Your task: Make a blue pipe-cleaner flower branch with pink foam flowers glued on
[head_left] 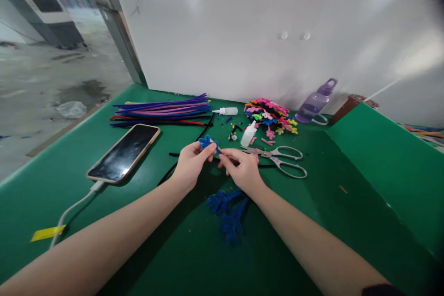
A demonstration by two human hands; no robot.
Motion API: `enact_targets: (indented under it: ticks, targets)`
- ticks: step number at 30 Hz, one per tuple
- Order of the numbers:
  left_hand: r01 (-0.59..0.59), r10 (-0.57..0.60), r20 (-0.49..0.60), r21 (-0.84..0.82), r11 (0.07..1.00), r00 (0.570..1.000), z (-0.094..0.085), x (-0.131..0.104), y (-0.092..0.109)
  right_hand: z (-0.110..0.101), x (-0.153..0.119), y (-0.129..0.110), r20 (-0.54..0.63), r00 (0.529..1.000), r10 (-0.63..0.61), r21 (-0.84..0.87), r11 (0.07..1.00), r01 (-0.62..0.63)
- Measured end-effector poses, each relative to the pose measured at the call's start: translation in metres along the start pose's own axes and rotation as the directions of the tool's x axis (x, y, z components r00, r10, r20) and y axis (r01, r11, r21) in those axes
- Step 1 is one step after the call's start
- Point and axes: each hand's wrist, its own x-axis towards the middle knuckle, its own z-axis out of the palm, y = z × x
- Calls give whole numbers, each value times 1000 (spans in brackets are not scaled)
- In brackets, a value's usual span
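Between my two hands is a blue pipe-cleaner flower. My left hand pinches it just below the petals. The fingertips of my right hand close on its lower end, where the stem is mostly hidden. Two more blue pipe-cleaner flowers lie on the green tabletop in front of me, their stems running under my right wrist. Black pipe cleaners pass beneath both hands. Grey-handled scissors rest just right of my right hand, and a bit of pink shows beside its knuckles.
A phone on a white cable lies left. Behind are a bundle of pipe cleaners, two white glue bottles and a pile of colourful flowers. A purple water bottle leans near a brown cup. A green panel stands right.
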Motion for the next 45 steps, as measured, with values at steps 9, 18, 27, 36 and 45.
enact_targets:
  ticks: [9,18,27,36,45]
  targets:
    - [4,-4,33,-7,1000,999,2,1,1,-1,1,-1,-1,998,68,83,994,-67]
    - [-26,26,1,-12,1000,1000,0,1,-2,-2,1,-6,-5,996,86,118,989,-85]
    - [-38,34,65,59,998,997,2,-2,2,-2,2,-4,-15,999,39,134,990,-37]
    - [-48,43,89,56,997,995,0,0,0,-3,2,-4,-29,1000,6,44,999,-5]
    - [-16,5,99,109,994,995,0,0,2,-4,0,-9,0,999,-51,-113,992,51]
